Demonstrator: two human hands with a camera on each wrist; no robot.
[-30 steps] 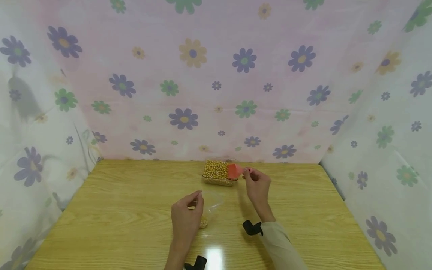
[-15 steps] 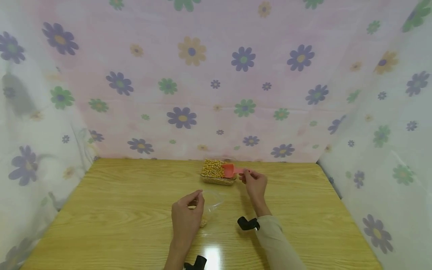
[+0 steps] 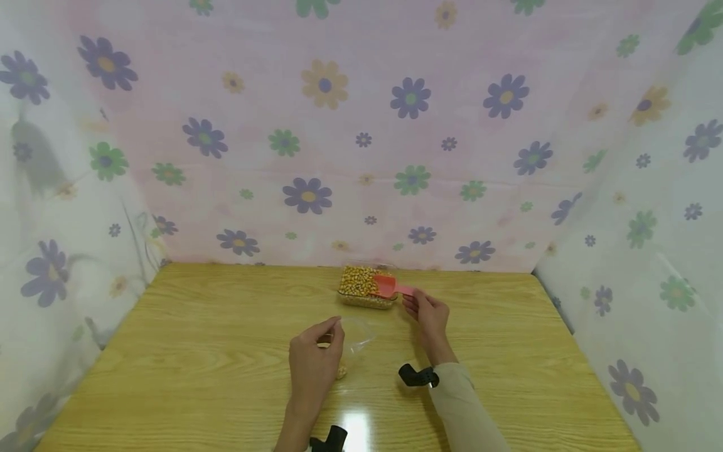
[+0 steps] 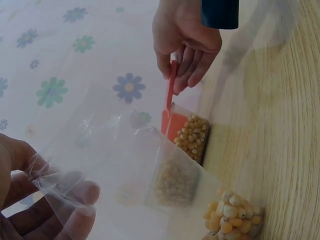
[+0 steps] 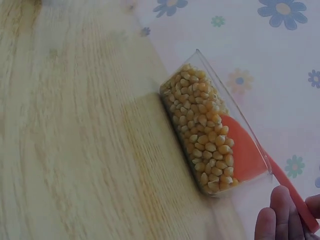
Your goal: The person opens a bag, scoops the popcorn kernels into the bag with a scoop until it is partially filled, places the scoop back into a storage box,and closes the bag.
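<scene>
My left hand (image 3: 313, 358) pinches the top edge of a clear plastic bag (image 4: 115, 150), whose bottom holds a small heap of corn kernels (image 4: 232, 217). With the right hand (image 3: 430, 320) I grip the handle of a pink-red scoop (image 3: 386, 286). Its blade sits in a clear rectangular container (image 5: 197, 192) filled with yellow corn kernels (image 5: 200, 130), at the end nearest the right hand. In the right wrist view the fingers (image 5: 280, 210) curl beside the scoop's handle, and kernels lie against the blade's edge.
The container stands on a wood-grain table (image 3: 214, 351) near its back edge. Flower-patterned cloth (image 3: 361, 125) hangs behind the table and along both sides. A black wrist mount (image 3: 418, 375) sits at the right sleeve.
The right hand has moved slightly left, bringing the scoop's blade from the container's right end down into the kernels. The left hand and bag have stayed nearly in place.
</scene>
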